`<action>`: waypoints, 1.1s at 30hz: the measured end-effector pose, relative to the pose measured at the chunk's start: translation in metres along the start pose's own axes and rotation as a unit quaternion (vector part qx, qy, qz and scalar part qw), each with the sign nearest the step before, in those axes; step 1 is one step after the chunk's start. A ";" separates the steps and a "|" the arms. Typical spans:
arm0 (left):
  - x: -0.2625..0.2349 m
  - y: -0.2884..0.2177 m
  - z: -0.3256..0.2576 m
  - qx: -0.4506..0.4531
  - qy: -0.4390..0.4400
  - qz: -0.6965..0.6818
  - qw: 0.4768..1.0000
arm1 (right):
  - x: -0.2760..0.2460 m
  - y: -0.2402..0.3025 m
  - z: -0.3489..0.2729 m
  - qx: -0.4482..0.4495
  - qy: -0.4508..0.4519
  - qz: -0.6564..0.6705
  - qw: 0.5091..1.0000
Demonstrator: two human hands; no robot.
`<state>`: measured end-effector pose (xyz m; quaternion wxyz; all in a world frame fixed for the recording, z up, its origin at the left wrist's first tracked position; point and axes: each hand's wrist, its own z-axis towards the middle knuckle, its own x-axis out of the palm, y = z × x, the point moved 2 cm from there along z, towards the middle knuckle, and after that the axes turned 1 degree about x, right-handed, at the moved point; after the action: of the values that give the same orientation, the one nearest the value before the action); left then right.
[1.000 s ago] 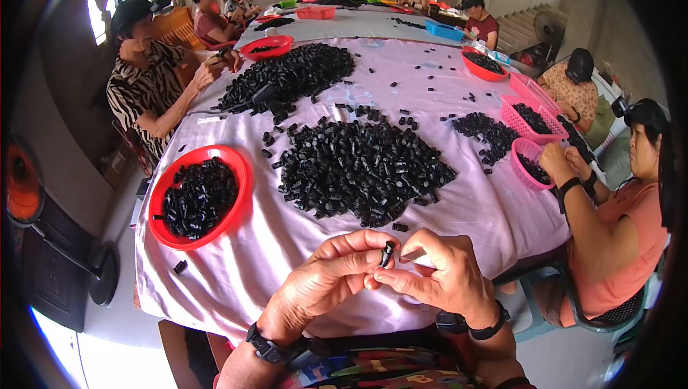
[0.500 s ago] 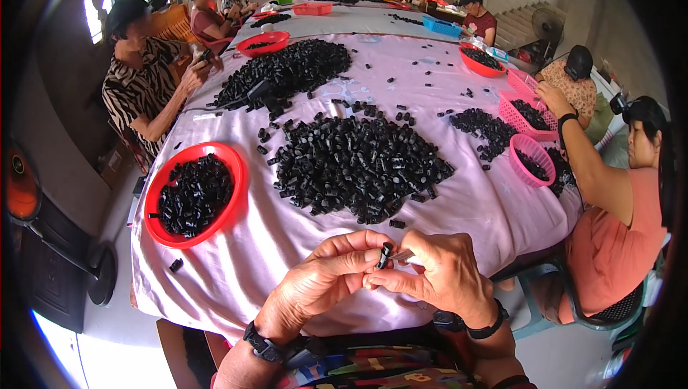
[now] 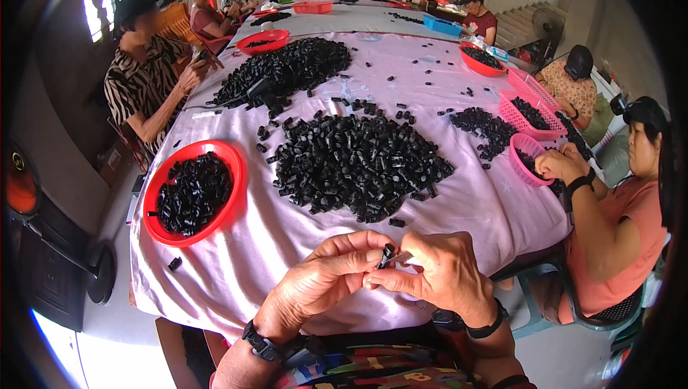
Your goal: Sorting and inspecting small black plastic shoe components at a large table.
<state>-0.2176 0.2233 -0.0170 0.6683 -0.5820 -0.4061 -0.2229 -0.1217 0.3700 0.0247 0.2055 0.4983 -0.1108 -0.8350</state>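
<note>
Close to the table's near edge, my left hand pinches a small black cylindrical plastic part between thumb and fingertips. My right hand is closed around a thin, pale tool like a small blade, whose tip meets the part; its handle is mostly hidden by the fingers. Just beyond both hands lies a big heap of similar black parts. To the left, a red bowl holds many more of them, and one loose part rests below it.
A pink cloth covers the table. Farther back lies a second black heap. On the right stand a round pink basket and a rectangular one, beside a co-worker in an orange top. Other people sit along the sides.
My hands stay almost in place; the black part has turned slightly in my fingers. The co-worker at right has brought their hands down from the rectangular basket to beside the round one.
</note>
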 end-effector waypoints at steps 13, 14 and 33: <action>-0.001 0.001 0.001 0.008 -0.005 0.003 1.000 | 0.002 -0.003 -0.002 -0.012 -0.004 -0.042 0.999; -0.001 0.001 0.002 0.011 -0.008 0.009 1.000 | 0.002 -0.002 -0.001 -0.011 -0.004 -0.042 0.999; 0.002 0.001 0.001 0.035 -0.043 0.061 0.997 | 0.004 -0.001 0.002 -0.036 -0.029 -0.064 0.997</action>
<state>-0.2165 0.2251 -0.0162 0.6823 -0.5910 -0.4060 -0.1425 -0.1257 0.3686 0.0223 0.1658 0.4721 -0.0546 -0.8641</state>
